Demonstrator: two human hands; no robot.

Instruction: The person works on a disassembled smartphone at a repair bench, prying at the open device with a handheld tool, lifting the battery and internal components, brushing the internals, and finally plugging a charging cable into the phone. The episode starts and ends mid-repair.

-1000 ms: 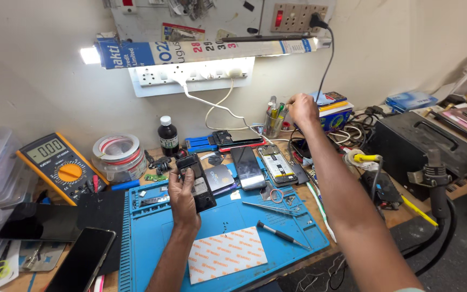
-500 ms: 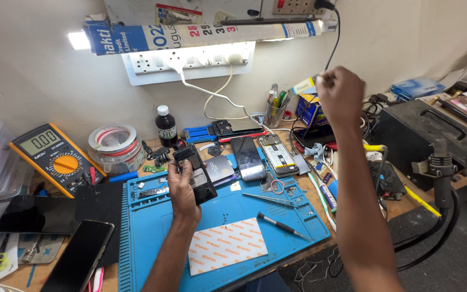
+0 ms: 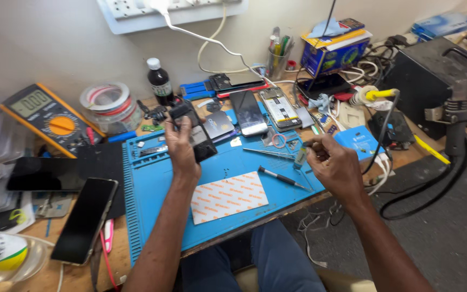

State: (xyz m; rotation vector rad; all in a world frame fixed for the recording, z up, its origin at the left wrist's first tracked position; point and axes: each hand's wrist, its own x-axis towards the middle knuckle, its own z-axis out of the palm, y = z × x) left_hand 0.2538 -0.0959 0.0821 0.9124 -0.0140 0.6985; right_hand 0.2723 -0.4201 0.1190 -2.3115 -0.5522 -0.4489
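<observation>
Left hand [image 3: 182, 148] gripping black phone [image 3: 193, 132] — right hand [image 3: 333, 165] pinching small tube [image 3: 300, 157]

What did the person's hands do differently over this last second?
The right hand came down from the back of the bench, where it was raised near the pen cup, to the blue mat's right edge, now pinching a small tool. The left hand kept its grip on the dark phone. The screwdriver stayed put.
</observation>
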